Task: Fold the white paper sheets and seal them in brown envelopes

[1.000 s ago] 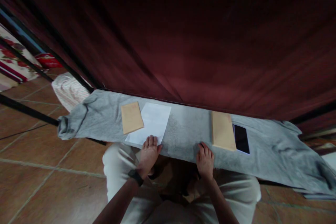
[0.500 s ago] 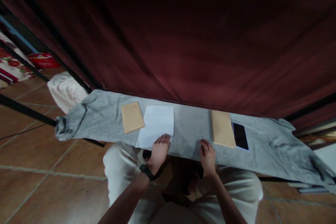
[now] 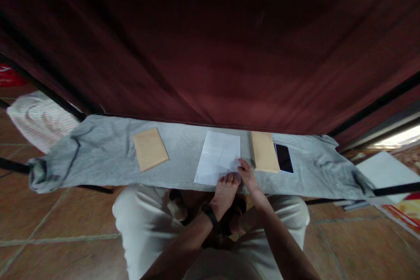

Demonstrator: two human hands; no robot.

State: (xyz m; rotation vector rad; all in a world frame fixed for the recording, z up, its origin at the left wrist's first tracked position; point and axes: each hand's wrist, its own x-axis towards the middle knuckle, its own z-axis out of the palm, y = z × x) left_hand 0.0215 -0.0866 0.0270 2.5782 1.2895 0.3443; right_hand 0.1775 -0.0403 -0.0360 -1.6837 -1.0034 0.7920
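Observation:
A white sheet of paper (image 3: 218,153) lies on the grey cloth in front of me. My left hand (image 3: 227,187), with a dark band at the wrist, rests its outstretched fingers on the sheet's near right corner. At the sheet's right edge is my right hand (image 3: 248,174), its fingers slightly bent and apart, fingertips touching or just beside the edge. Left of the sheet, apart from it, lies a flat tan envelope (image 3: 151,149). A thicker tan stack (image 3: 265,152), seemingly more envelopes, sits just beyond my right hand.
A dark-screened phone (image 3: 284,158) lies right of the tan stack. The grey cloth (image 3: 108,153) covers a narrow bench over my knees. A dark red curtain (image 3: 210,74) hangs behind it. Striped fabric (image 3: 46,118) is at the left, and black frame bars stand at both ends.
The sheet has slid right, away from the left envelope, with my left hand on it. My right hand has moved left to the sheet's right edge. The view has shifted right.

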